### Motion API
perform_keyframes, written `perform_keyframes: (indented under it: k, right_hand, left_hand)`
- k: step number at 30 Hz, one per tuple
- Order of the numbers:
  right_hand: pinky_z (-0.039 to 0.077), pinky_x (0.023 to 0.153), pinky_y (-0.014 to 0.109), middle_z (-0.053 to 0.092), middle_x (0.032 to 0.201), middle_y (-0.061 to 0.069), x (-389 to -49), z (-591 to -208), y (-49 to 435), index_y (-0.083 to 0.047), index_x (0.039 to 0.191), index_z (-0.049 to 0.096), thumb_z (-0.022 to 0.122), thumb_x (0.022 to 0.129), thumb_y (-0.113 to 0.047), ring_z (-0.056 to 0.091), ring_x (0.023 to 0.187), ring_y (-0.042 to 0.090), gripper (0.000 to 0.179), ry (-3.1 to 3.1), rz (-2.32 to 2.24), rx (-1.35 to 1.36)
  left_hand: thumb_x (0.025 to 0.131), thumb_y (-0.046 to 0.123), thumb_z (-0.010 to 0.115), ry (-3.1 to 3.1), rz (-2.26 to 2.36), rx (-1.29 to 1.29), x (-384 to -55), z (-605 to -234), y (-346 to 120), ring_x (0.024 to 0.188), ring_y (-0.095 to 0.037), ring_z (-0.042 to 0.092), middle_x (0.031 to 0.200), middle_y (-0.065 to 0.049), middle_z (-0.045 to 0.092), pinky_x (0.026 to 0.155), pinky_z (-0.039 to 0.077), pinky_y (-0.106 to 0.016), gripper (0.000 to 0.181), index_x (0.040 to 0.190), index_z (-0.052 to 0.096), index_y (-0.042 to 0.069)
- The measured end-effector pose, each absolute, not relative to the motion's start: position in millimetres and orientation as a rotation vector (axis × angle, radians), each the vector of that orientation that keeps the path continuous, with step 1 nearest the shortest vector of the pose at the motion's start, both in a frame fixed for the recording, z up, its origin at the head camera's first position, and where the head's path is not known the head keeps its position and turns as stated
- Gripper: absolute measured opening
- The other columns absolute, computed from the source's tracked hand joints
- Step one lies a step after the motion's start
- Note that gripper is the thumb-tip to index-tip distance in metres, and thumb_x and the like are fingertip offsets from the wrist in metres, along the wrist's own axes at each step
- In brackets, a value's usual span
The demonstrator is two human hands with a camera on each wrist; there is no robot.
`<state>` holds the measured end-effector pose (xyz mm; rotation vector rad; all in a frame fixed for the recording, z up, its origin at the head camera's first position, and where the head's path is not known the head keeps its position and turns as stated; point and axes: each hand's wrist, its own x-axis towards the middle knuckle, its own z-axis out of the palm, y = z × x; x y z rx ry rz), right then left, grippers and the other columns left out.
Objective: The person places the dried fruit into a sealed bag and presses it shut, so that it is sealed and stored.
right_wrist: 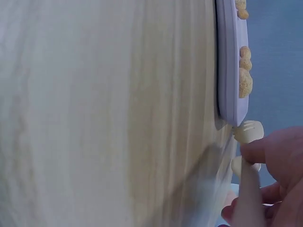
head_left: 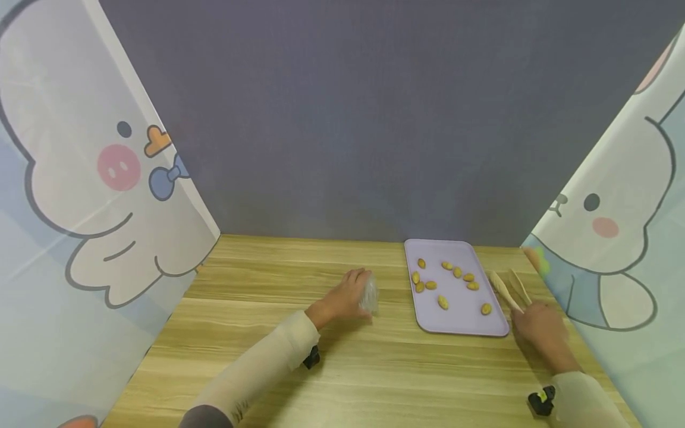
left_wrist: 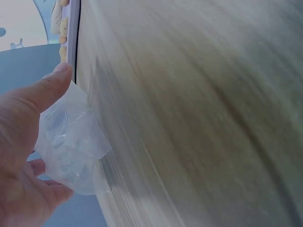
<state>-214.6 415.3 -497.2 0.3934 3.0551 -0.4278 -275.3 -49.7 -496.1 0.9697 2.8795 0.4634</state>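
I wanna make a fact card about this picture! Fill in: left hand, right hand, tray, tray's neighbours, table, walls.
Left hand: holds a clear plastic item; exact kind unclear
Right hand: holds pale tongs
Tray: lilac, with yellow-brown peanut-shaped pieces scattered on it
Tray's neighbours: the plastic on one side, the tongs on the other
Table: wood-grain top
Walls: dark grey back wall; cartoon panels at both sides

Tongs (head_left: 502, 288): near end hidden by right hand (head_left: 541, 327), head view.
Bag (head_left: 370, 295): partly behind left hand (head_left: 346, 297).
Tray (right_wrist: 228, 71): cut off above, right wrist view.
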Motion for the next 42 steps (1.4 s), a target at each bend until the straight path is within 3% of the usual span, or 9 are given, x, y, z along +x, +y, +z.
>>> perform_keyframes:
  k: [6, 11, 16, 23, 31, 42]
  right_hand:
    - [0.048, 0.069, 0.062, 0.053, 0.091, 0.042, -215.4, -493.1, 413.2, 0.022, 0.094, 0.052, 0.045, 0.104, -0.033, 0.055, 0.086, 0.058, 0.056, 3.172, -0.462, 0.344]
    - [0.045, 0.082, 0.070, 0.052, 0.112, 0.048, -217.9, -489.1, 408.6, 0.022, 0.120, 0.051, 0.049, 0.104, -0.033, 0.050, 0.103, 0.064, 0.058, 3.292, -0.435, 0.220]
    - [0.046, 0.081, 0.070, 0.052, 0.120, 0.050, -219.2, -484.1, 403.8, 0.016, 0.134, 0.046, 0.051, 0.104, -0.040, 0.051, 0.104, 0.066, 0.064, 3.316, -0.430, 0.195]
    - [0.049, 0.069, 0.063, 0.066, 0.095, 0.037, -221.5, -480.3, 393.9, 0.015, 0.116, 0.060, 0.061, 0.099, -0.031, 0.063, 0.085, 0.057, 0.049, 3.374, -0.514, -0.069]
    - [0.047, 0.059, 0.044, 0.069, 0.090, 0.020, -218.8, -478.1, 380.6, 0.009, 0.114, 0.068, 0.068, 0.098, -0.031, 0.059, 0.072, 0.026, 0.043, 3.283, -0.515, -0.233]
    - [0.054, 0.068, 0.052, 0.073, 0.092, 0.016, -211.4, -487.5, 369.3, 0.006, 0.108, 0.071, 0.073, 0.093, -0.028, 0.068, 0.078, 0.029, 0.037, 3.288, -0.443, -0.424]
  left_hand:
    - [0.078, 0.046, 0.087, 2.869, 0.513, 0.970, -276.8, -495.1, -52.1, 0.148, -0.037, 0.033, 0.159, -0.021, 0.031, 0.112, 0.045, -0.045, 0.115, 0.161, 0.019, 0.003]
    - [0.077, 0.041, 0.090, 2.858, 0.581, 0.985, -279.2, -491.4, -53.7, 0.144, -0.041, 0.034, 0.156, -0.023, 0.031, 0.109, 0.047, -0.047, 0.118, 0.160, 0.017, 0.001]
    - [0.073, 0.037, 0.093, 2.878, 0.650, 1.023, -283.4, -485.9, -55.1, 0.140, -0.045, 0.036, 0.152, -0.026, 0.032, 0.107, 0.047, -0.051, 0.118, 0.158, 0.021, -0.002]
    - [0.074, 0.039, 0.092, 2.857, 0.747, 0.955, -287.4, -482.2, -59.3, 0.147, -0.043, 0.031, 0.161, -0.024, 0.027, 0.110, 0.045, -0.054, 0.116, 0.160, 0.022, 0.005]
    - [0.073, 0.036, 0.093, 2.798, 0.893, 0.887, -288.2, -479.1, -67.9, 0.137, -0.038, 0.044, 0.158, -0.019, 0.031, 0.101, 0.050, -0.054, 0.115, 0.161, 0.023, 0.011]
    - [0.073, 0.032, 0.093, 2.706, 1.090, 0.930, -291.0, -486.6, -86.1, 0.133, -0.035, 0.049, 0.158, -0.015, 0.030, 0.104, 0.048, -0.053, 0.111, 0.160, 0.028, 0.008]
